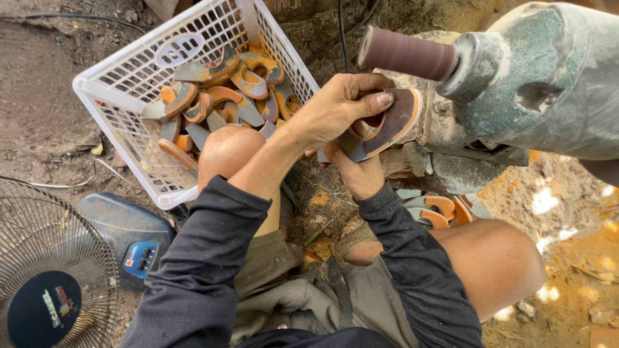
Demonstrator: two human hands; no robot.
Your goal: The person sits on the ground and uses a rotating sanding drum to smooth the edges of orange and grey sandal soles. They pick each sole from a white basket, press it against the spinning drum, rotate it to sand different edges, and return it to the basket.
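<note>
Both hands are holding one curved orange-and-grey piece [387,125] just below the sanding drum [407,54] of the green grinder [548,77]. Left hand [338,106] is gripping it from above — fingers curled over the top edge, clamped on the piece. Right hand [358,171] is supporting it from underneath; its fingers are mostly hidden behind the piece, but it is closed on it too. The piece is sitting tilted, near the drum — cannot tell if touching. A white plastic basket [129,96] of similar pieces is standing to the left by the knee. More pieces [438,209] are lying on the ground below the grinder. A fan [45,277] is sitting at lower left.
</note>
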